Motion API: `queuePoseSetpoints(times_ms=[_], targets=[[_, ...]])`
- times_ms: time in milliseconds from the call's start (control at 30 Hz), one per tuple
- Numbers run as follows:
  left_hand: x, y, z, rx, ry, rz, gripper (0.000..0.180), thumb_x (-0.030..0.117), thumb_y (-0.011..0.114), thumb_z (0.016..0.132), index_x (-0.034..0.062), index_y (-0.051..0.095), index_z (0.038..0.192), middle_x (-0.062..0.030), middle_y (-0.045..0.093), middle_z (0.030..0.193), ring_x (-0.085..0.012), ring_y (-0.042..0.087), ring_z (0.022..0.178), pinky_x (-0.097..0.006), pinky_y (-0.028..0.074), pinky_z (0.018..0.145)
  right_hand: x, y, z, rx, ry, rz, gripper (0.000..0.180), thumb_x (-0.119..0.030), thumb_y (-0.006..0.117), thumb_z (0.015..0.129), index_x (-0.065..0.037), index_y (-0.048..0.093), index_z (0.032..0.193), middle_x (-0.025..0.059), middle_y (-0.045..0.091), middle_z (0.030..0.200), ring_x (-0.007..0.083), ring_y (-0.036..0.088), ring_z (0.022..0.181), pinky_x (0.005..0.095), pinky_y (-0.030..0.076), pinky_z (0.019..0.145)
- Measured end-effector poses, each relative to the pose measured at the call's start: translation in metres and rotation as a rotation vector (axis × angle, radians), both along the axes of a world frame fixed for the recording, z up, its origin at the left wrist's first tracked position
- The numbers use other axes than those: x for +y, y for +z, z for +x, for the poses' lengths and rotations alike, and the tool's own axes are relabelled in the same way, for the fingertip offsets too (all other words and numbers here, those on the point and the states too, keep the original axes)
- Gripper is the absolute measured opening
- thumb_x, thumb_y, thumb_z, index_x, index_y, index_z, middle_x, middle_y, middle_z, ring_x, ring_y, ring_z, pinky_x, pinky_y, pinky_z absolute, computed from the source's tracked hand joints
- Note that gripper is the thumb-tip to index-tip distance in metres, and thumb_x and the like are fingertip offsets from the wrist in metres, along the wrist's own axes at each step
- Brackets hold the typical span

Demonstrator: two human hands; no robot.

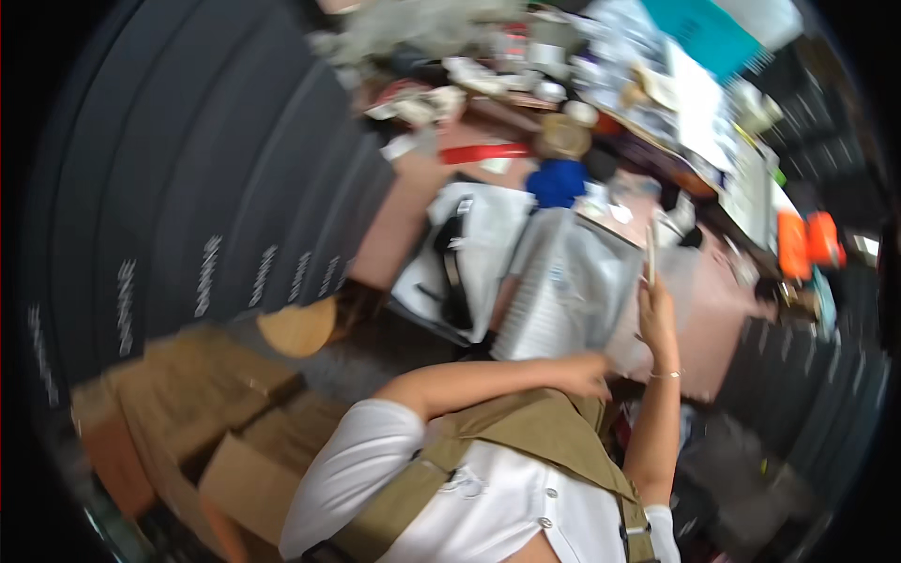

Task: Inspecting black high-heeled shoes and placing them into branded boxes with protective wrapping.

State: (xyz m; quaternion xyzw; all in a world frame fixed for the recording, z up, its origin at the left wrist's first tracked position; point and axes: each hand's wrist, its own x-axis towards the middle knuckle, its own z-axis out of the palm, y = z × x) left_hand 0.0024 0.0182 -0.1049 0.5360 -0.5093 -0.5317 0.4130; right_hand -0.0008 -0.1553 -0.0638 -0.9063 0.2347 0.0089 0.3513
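Observation:
My right hand (pixel 657 310) is raised over the right part of the pink table and closed round a thin, pale, upright stick-like thing (pixel 652 249), seen edge-on; its kind is not clear. My left forearm lies across my body, and my left hand (pixel 584 373) is near the table's front edge, its fingers smeared by motion. Just beyond it lies a grey, see-through plastic bag (pixel 568 281) with faint stripes. To the left of that rests a white package (pixel 469 258) with a black, strap-like item on it.
Blurred clutter covers the table's far side, with a blue bundle (pixel 557 183), a red strip (pixel 483 153) and a teal bin (pixel 704 38). Orange containers (pixel 793 244) stand at the right. Dark stacked boxes (pixel 188 159) rise at the left, above cardboard boxes (pixel 202 385) and a round wooden seat (pixel 298 328).

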Motion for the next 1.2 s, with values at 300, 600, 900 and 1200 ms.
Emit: queuePoseSetpoints(times_ms=[300, 600, 900, 1200], targets=[[0.030, -0.057, -0.004, 0.178, 1.007, 0.180, 0.056, 0.037, 0.066, 0.081, -0.0029, 0.052, 0.119, -0.0187, 0.063, 0.095, -0.0284, 0.063, 0.088, -0.036, 0.049, 0.078, 0.018, -0.106, 0.015, 0.077, 0.332, -0.246, 0.058, -0.002, 0.042, 0.086, 0.000, 0.029, 0.142, 0.0324, 0.052, 0.116, 0.0458, 0.053, 0.104, 0.0463, 0.043, 0.086], [0.027, 0.043, -0.005, 1.173, 1.090, 0.192, 0.092, 0.066, 0.054, 0.082, 0.0007, 0.031, 0.142, -0.0159, 0.039, 0.140, -0.0219, 0.039, 0.127, -0.036, 0.033, 0.103, 0.040, -0.032, -0.017, -0.211, 0.038, -0.160, 0.043, -0.018, 0.043, 0.098, 0.003, 0.040, 0.135, 0.0217, 0.046, 0.130, 0.0336, 0.046, 0.117, 0.0396, 0.035, 0.099], [0.045, 0.004, -0.008, 1.090, 0.902, 0.133, 0.074, 0.060, 0.049, 0.089, -0.0017, 0.050, 0.130, -0.0119, 0.054, 0.128, -0.0169, 0.049, 0.117, -0.031, 0.037, 0.101, 0.032, 0.011, -0.034, -0.223, -0.280, 0.567, 0.045, -0.018, 0.039, 0.101, -0.001, 0.033, 0.142, 0.0145, 0.043, 0.138, 0.0225, 0.040, 0.127, 0.0344, 0.031, 0.106], [0.060, 0.020, 0.021, 1.428, 1.022, 0.027, 0.065, 0.054, 0.040, 0.096, 0.0000, 0.046, 0.131, -0.0098, 0.056, 0.125, -0.0165, 0.055, 0.110, -0.031, 0.042, 0.097, 0.090, 0.035, -0.062, -0.308, -0.093, -0.248, 0.012, -0.001, 0.048, 0.090, 0.002, 0.060, 0.090, 0.0147, 0.061, 0.079, 0.0283, 0.057, 0.065, 0.0369, 0.045, 0.057]])
